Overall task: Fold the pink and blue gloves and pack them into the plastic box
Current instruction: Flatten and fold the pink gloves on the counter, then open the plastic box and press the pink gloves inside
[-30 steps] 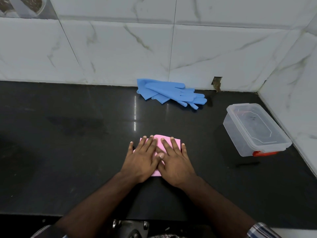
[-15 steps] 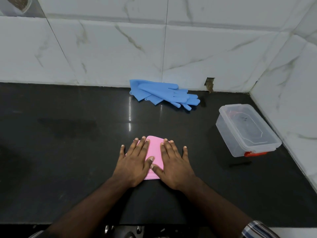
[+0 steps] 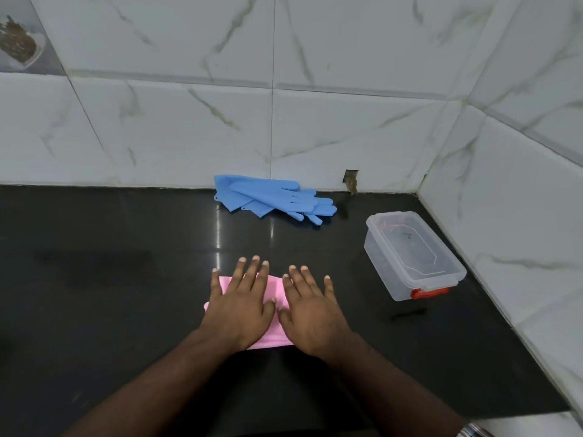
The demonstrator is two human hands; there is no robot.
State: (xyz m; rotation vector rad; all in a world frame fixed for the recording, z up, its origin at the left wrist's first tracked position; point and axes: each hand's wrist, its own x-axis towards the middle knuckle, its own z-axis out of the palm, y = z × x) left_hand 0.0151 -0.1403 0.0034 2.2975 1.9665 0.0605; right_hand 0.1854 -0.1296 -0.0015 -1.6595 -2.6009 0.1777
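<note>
The folded pink gloves (image 3: 275,290) lie flat on the black counter (image 3: 110,294) in front of me. My left hand (image 3: 239,305) rests palm down on their left part with fingers spread. Beside it, my right hand (image 3: 310,313) lies palm down on their right part, fingers also spread. Most of the pink gloves are hidden under the two hands. The blue gloves (image 3: 268,197) lie unfolded at the back of the counter against the wall. A clear plastic box (image 3: 410,253) with its lid on and a red latch stands at the right.
White marble-look tiled walls (image 3: 315,121) close the counter at the back and at the right. A small hole in the tile (image 3: 351,179) sits behind the blue gloves. A thin dark object (image 3: 408,313) lies in front of the box.
Both hands have slid apart across the pink gloves, exposing more pink between them. The view has shifted, so everything sits slightly lower and further left.
</note>
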